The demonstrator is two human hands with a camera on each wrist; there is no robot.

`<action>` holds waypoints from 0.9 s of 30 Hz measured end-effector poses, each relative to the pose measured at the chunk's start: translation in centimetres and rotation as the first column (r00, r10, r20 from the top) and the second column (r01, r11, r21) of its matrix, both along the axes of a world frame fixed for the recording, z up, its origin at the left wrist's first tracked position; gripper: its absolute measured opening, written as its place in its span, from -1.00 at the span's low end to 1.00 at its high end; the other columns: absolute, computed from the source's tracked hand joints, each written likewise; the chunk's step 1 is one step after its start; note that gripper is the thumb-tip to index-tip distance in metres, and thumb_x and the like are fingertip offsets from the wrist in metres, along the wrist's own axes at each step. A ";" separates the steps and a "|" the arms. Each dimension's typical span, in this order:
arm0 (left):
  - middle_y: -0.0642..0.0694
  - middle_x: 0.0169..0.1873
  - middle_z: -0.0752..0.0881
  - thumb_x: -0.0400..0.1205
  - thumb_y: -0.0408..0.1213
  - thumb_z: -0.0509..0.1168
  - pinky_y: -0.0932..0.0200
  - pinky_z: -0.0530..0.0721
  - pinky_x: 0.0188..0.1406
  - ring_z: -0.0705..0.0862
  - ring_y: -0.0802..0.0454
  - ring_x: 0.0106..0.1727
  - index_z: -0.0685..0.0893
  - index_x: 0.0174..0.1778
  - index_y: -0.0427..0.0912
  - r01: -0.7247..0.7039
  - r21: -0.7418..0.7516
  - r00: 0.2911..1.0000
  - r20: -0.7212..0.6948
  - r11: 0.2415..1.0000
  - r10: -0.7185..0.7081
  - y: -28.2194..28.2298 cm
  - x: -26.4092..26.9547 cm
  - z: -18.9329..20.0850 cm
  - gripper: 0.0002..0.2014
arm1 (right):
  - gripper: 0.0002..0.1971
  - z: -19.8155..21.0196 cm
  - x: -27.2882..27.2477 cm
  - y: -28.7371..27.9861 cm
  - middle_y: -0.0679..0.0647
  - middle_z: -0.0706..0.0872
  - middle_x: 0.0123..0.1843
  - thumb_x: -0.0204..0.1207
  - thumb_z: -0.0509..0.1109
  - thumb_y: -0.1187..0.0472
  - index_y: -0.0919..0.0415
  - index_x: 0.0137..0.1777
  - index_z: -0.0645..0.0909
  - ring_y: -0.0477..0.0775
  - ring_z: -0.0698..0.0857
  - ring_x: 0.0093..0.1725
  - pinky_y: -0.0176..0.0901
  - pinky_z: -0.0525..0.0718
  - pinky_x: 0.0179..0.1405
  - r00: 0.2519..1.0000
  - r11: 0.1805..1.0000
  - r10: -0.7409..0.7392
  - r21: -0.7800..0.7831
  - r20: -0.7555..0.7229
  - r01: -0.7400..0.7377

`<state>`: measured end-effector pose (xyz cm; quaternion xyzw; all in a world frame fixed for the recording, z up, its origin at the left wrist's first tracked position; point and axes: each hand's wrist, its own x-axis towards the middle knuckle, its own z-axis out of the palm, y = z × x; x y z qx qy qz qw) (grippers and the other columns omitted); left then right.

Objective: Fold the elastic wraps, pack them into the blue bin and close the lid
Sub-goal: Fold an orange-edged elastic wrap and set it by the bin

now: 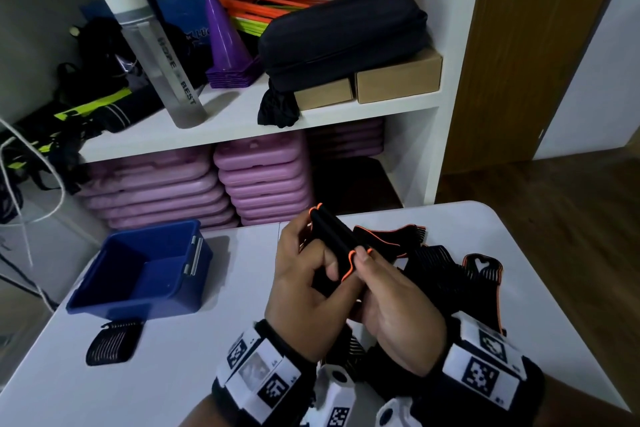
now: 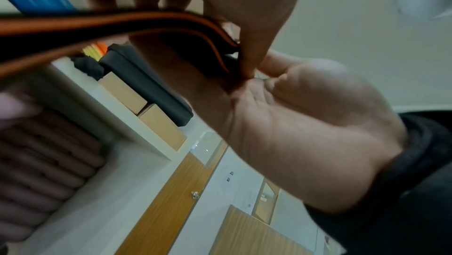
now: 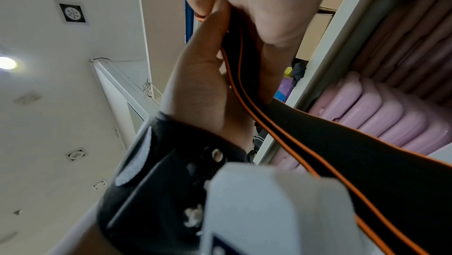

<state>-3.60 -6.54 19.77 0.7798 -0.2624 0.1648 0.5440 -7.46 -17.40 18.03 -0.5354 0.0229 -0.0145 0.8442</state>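
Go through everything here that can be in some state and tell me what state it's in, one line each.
Blue bin: open, no lid on, nothing visible inside.
Wrap in hand: folded, held above the table.
Left hand: grip closed on that wrap.
Right hand: grip closed on it too.
Pile of wraps: unfolded, on the table.
Small wrap: folded, lying before the bin.

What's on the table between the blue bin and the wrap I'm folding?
Nothing: in the head view, bare white table separates the blue bin from the wrap held by both hands.

Dim indoor light from ceiling lamps (image 3: 6,63); wrist views blurred, edges warped.
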 end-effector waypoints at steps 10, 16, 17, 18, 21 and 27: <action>0.04 0.34 0.53 0.34 -0.15 0.45 0.37 0.52 0.08 0.54 0.31 0.29 0.50 -0.32 -0.20 0.063 0.226 0.977 0.186 0.972 -0.107 1.0 1.5 -0.1 -0.73 | -0.57 1.1 0.2 -1.0 0.37 0.70 0.28 0.41 0.44 0.12 0.23 0.27 0.60 0.23 0.72 0.29 0.27 0.59 0.39 0.993 0.994 0.111 -0.006 -0.042 -0.111; 0.12 0.27 0.57 0.24 -0.20 0.50 0.40 0.49 0.17 0.55 0.30 0.30 0.46 -0.27 -0.11 0.160 0.256 0.976 0.105 0.953 -0.192 1.5 1.7 -0.2 -0.67 | -0.40 2.2 1.1 -2.2 0.34 0.74 0.05 0.30 0.49 -0.25 0.28 0.09 0.68 0.29 0.75 0.13 0.19 0.64 0.23 0.992 0.980 0.087 -0.169 -0.087 -0.101; 0.14 0.25 0.57 0.23 -0.20 0.49 0.40 0.49 0.14 0.57 0.28 0.25 0.42 -0.23 -0.06 0.193 0.281 0.968 0.100 0.940 -0.228 1.7 1.8 -0.3 -0.63 | -0.41 2.5 1.4 -2.6 0.33 0.71 -0.04 0.33 0.47 -0.22 0.35 0.07 0.66 0.24 0.74 0.03 0.12 0.66 0.13 0.992 0.974 0.076 -0.206 -0.102 -0.096; 0.15 0.25 0.58 0.24 -0.18 0.48 0.38 0.52 0.10 0.60 0.26 0.19 0.39 -0.17 -0.02 0.218 0.303 0.963 0.087 0.928 -0.254 1.8 1.8 -0.3 -0.60 | -0.48 2.7 1.8 -3.1 0.30 0.70 -0.08 0.39 0.46 -0.13 0.37 0.07 0.66 0.18 0.72 -0.04 0.06 0.65 0.05 0.990 0.961 0.077 -0.256 -0.119 -0.106; 0.18 0.31 0.53 0.23 -0.13 0.52 0.29 0.64 0.04 0.63 0.24 0.16 0.38 0.25 0.03 0.222 0.312 0.971 0.018 0.924 -0.239 2.2 1.2 -0.8 -0.31 | -0.71 3.1 2.8 -3.8 0.32 0.79 -0.03 0.43 0.42 0.12 0.26 0.09 0.70 0.22 0.78 -0.02 0.20 0.67 0.16 0.982 0.869 0.111 -0.464 -0.150 -0.170; 0.43 0.13 0.53 0.21 -0.13 0.50 0.20 0.72 -0.04 0.73 0.16 0.02 -0.28 0.59 0.44 0.186 0.230 0.958 -0.260 0.955 -0.124 3.6 0.4 -4.0 0.25 | -0.64 4.1 3.5 -3.3 0.27 0.77 -0.16 0.28 0.27 0.02 0.21 -0.02 0.65 0.25 0.75 -0.11 0.27 0.68 0.06 0.999 0.790 0.041 -0.612 -0.025 -0.048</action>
